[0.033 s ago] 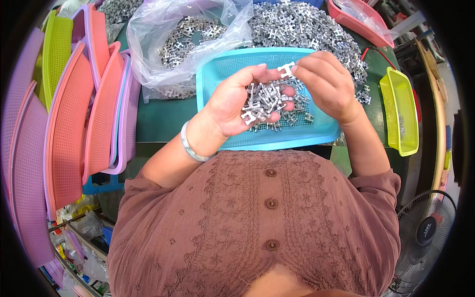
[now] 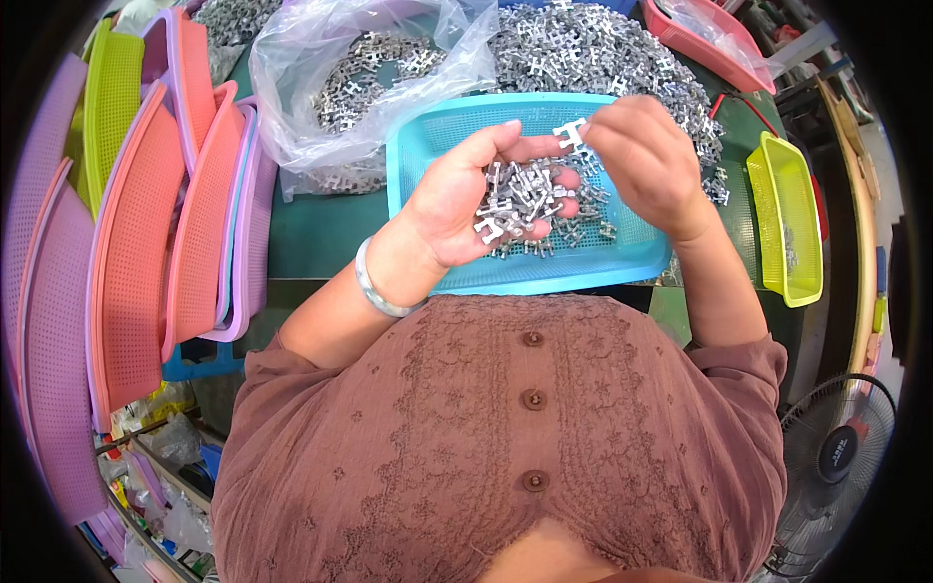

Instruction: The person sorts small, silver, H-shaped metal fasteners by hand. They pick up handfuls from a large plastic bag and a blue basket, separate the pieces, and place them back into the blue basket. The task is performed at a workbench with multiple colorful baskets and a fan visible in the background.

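Observation:
My left hand (image 2: 439, 206) is cupped palm up, holding a heap of small silvery metal parts (image 2: 525, 192), some of them H-shaped. Between the thumb and fingers of my right hand (image 2: 649, 167) is a single H-shaped metal part (image 2: 570, 134), raised just beyond the heap and near the left fingers. Both hands are above a light-blue perforated plastic basket (image 2: 637, 238). More of the same parts lie in the basket, partly hidden by my left hand.
A large pile of metal parts (image 2: 593, 53) lies beyond the basket. Left of it is a clear plastic bag (image 2: 292, 107) with more parts. A yellow-green basket (image 2: 768, 209) stands right, a pink one (image 2: 714, 44) far right. Stacked baskets (image 2: 141, 262) crowd the left; a fan (image 2: 836, 457) stands lower right.
My right hand has shifted slightly up and to the right, and the metal part in it has moved and turned a little. My left hand stays almost still.

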The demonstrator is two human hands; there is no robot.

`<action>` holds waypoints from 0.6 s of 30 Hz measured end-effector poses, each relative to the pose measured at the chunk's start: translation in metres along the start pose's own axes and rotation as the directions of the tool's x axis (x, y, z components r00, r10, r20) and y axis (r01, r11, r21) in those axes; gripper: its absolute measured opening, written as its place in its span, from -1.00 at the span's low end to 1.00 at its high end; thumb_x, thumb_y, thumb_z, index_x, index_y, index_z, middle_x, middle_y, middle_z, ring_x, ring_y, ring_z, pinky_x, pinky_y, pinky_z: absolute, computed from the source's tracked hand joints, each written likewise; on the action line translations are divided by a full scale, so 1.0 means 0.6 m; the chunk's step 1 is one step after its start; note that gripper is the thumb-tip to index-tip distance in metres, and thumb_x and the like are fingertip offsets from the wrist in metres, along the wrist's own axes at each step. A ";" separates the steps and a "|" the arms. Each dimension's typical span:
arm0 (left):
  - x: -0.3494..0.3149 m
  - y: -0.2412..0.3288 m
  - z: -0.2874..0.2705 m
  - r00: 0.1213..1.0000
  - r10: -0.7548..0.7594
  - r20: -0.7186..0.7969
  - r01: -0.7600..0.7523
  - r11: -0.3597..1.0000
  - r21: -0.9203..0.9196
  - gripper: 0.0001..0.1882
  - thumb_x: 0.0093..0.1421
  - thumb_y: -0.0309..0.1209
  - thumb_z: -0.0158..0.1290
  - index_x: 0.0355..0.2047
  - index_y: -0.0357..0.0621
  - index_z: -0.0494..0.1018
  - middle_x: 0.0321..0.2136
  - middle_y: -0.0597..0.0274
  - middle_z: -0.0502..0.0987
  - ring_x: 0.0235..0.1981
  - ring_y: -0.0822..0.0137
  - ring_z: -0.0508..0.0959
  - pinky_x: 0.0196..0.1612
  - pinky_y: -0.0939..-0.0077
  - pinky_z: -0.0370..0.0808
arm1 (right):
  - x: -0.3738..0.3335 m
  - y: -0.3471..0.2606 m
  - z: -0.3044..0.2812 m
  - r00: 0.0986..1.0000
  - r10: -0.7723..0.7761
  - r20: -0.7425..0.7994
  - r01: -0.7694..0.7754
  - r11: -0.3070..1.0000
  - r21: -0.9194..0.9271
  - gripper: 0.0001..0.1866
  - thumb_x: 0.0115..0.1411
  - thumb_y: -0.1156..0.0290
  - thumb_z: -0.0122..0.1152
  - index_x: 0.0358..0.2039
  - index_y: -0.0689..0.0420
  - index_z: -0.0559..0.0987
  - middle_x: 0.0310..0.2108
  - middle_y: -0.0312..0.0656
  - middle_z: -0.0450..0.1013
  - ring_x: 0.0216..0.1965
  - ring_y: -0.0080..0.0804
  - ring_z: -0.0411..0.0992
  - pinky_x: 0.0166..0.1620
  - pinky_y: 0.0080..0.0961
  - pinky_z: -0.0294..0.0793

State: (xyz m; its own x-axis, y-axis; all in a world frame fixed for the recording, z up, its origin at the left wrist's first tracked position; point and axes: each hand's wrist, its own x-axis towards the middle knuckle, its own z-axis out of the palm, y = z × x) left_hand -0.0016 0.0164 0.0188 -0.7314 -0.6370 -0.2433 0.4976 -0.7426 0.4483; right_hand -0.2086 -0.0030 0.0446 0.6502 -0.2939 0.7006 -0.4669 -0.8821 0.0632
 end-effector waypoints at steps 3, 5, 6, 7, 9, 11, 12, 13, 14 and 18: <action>0.002 0.001 -0.005 1.000 -0.024 0.016 0.024 1.000 -0.003 -0.36 0.22 0.03 -0.43 -0.06 -0.36 0.23 -0.22 -0.09 0.41 -0.25 -0.04 0.47 -0.54 0.43 0.56 | 0.011 0.003 -0.014 0.983 0.166 0.084 -0.174 0.980 0.097 -0.74 -0.18 0.59 0.14 -0.36 0.18 0.49 -0.36 -0.16 0.38 -0.31 -0.24 0.34 -0.27 -0.41 0.37; 0.006 0.000 -0.010 0.997 -0.044 0.063 0.046 0.999 -0.022 -0.31 0.20 0.10 -0.44 -0.06 -0.35 0.24 -0.21 -0.11 0.40 -0.25 -0.08 0.47 -0.54 0.38 0.58 | 0.020 -0.004 -0.015 0.963 0.243 0.113 -0.264 0.934 0.239 -0.74 -0.13 0.57 0.14 -0.34 0.16 0.49 -0.33 -0.16 0.37 -0.27 -0.22 0.33 -0.25 -0.39 0.35; 0.007 -0.001 -0.012 0.994 -0.050 0.092 0.053 0.998 -0.035 -0.29 0.19 0.12 -0.44 -0.06 -0.34 0.23 -0.21 -0.11 0.40 -0.25 -0.11 0.47 -0.54 0.36 0.58 | 0.028 -0.004 -0.009 0.967 0.201 0.157 -0.240 0.926 0.293 -0.78 -0.12 0.56 0.15 -0.36 0.15 0.51 -0.35 -0.19 0.37 -0.28 -0.22 0.32 -0.25 -0.39 0.33; 0.007 -0.002 -0.012 0.991 -0.060 0.124 0.066 0.997 -0.050 -0.27 0.18 0.15 -0.45 -0.05 -0.33 0.23 -0.21 -0.12 0.39 -0.26 -0.13 0.47 -0.54 0.33 0.59 | 0.037 -0.011 -0.003 0.969 0.165 0.185 -0.221 0.912 0.346 -0.79 -0.12 0.55 0.16 -0.37 0.14 0.51 -0.36 -0.20 0.36 -0.29 -0.22 0.32 -0.25 -0.40 0.33; 0.008 -0.004 -0.005 0.996 -0.029 0.082 0.029 1.000 0.000 -0.22 0.13 0.22 -0.43 -0.05 -0.32 0.21 -0.26 -0.10 0.42 -0.34 -0.07 0.51 -0.57 0.30 0.58 | 0.053 -0.024 0.015 0.971 0.083 0.225 -0.179 0.873 0.453 -0.81 -0.12 0.54 0.17 -0.40 0.13 0.52 -0.39 -0.22 0.36 -0.31 -0.23 0.31 -0.26 -0.41 0.32; 0.007 -0.003 -0.002 0.998 -0.015 0.065 0.013 1.000 0.019 -0.19 0.10 0.26 -0.42 -0.04 -0.30 0.20 -0.29 -0.10 0.44 -0.39 -0.05 0.54 -0.59 0.27 0.58 | 0.056 -0.029 0.028 0.962 0.105 0.251 -0.219 0.847 0.485 -0.84 -0.12 0.52 0.18 -0.43 0.11 0.53 -0.45 -0.25 0.34 -0.33 -0.26 0.29 -0.26 -0.43 0.31; 0.007 -0.003 -0.003 0.997 -0.018 0.069 0.017 1.000 0.013 -0.18 0.09 0.27 -0.42 -0.03 -0.28 0.19 -0.28 -0.10 0.44 -0.40 -0.06 0.54 -0.60 0.26 0.58 | 0.058 -0.028 0.030 0.959 0.096 0.268 -0.221 0.845 0.487 -0.84 -0.12 0.52 0.18 -0.43 0.11 0.53 -0.46 -0.26 0.34 -0.34 -0.27 0.29 -0.26 -0.42 0.30; 0.006 -0.003 -0.004 0.997 -0.020 0.071 0.020 1.000 0.005 -0.18 0.08 0.28 -0.43 -0.02 -0.27 0.18 -0.28 -0.10 0.43 -0.40 -0.07 0.54 -0.61 0.24 0.58 | 0.059 -0.027 0.032 0.955 0.086 0.285 -0.222 0.843 0.490 -0.84 -0.12 0.52 0.19 -0.44 0.11 0.54 -0.47 -0.26 0.34 -0.34 -0.27 0.29 -0.26 -0.42 0.30; 0.005 -0.003 -0.004 0.997 -0.029 0.069 0.029 1.000 0.002 -0.18 0.08 0.29 -0.43 -0.03 -0.26 0.19 -0.28 -0.10 0.43 -0.40 -0.06 0.54 -0.60 0.25 0.58 | 0.062 -0.026 0.031 0.953 0.073 0.293 -0.215 0.846 0.489 -0.86 -0.12 0.51 0.19 -0.45 0.11 0.53 -0.49 -0.26 0.33 -0.36 -0.27 0.30 -0.27 -0.42 0.31; 0.008 -0.002 -0.015 0.984 -0.064 0.166 0.078 0.994 -0.079 -0.19 0.10 0.27 -0.46 0.00 -0.25 0.17 -0.18 -0.18 0.37 -0.29 -0.22 0.46 -0.55 0.17 0.58 | 0.063 -0.015 0.035 0.964 0.007 0.267 -0.146 0.851 0.504 -0.86 -0.11 0.54 0.19 -0.45 0.15 0.52 -0.45 -0.26 0.34 -0.40 -0.32 0.31 -0.34 -0.51 0.32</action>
State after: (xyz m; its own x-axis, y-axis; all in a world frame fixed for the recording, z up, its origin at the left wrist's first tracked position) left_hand -0.0016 0.0126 0.0094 -0.8290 -0.5449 -0.1256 0.4743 -0.8041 0.3584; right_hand -0.1672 -0.0142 0.0556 0.7832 -0.3880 0.4857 -0.1903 -0.8935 -0.4068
